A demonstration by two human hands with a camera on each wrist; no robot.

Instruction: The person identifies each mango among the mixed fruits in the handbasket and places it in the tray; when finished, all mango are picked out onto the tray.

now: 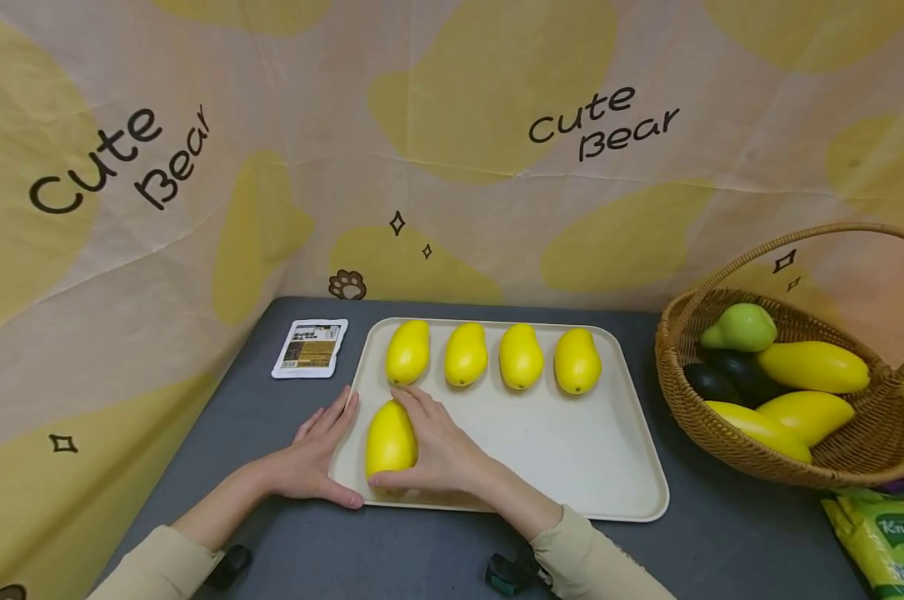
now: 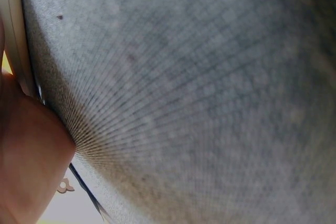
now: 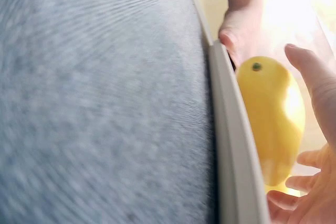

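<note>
A cream tray [image 1: 541, 458] lies on the dark table with several yellow mangoes in a row along its far side, the leftmost one [image 1: 407, 352] included. Nearer the front left corner lies another mango [image 1: 390, 442], also visible in the right wrist view as a yellow fruit [image 3: 272, 114] beside the tray rim. My right hand [image 1: 447, 446] spans this mango, thumb by its near end and fingers by its far end; the right wrist view shows gaps beside it. My left hand [image 1: 312, 458] rests at the tray's left edge with fingers stretched and thumb at the front corner.
A wicker basket [image 1: 676, 400] on the right holds a green pear [image 1: 744, 327], dark fruit [image 1: 736, 375] and several yellow fruits [image 1: 813, 367]. A white packet [image 1: 311, 348] lies left of the tray. A yellow-green Knorr bag [image 1: 890, 542] sits at the front right.
</note>
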